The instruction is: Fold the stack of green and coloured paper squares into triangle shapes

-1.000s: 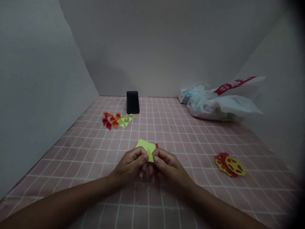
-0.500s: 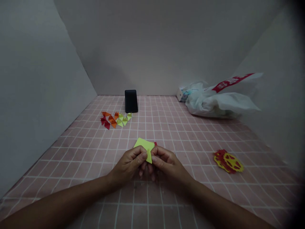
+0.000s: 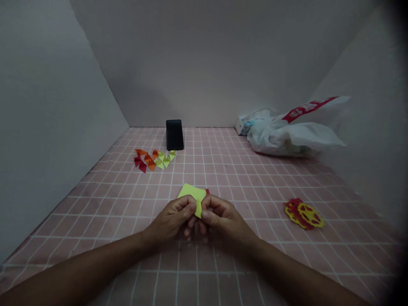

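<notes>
Between my two hands is a small folded piece of yellow paper (image 3: 198, 209), pinched from both sides. My left hand (image 3: 175, 216) grips its left edge with thumb and forefinger. On the other side, my right hand (image 3: 224, 217) has thumb and fingers closed on the right edge. Just behind my fingers lies a flat stack of yellow paper (image 3: 190, 191), partly covered by the hands. A bit of red paper (image 3: 207, 191) peeks out at the right of that stack. Several fingers curl underneath, so their exact hold is hidden.
Folded paper pieces in red, orange and yellow (image 3: 149, 161) sit at the back left, by a black phone (image 3: 174, 134). A white plastic bag (image 3: 280, 138) and a small box (image 3: 241, 126) stand back right. Red and yellow cut-out discs (image 3: 305, 214) lie right on the pink checked cloth (image 3: 248, 178).
The folded yellow paper between my fingers shows a slightly narrower, bent shape. Both hands stay nearly in place, and the whole view has shifted a little.
</notes>
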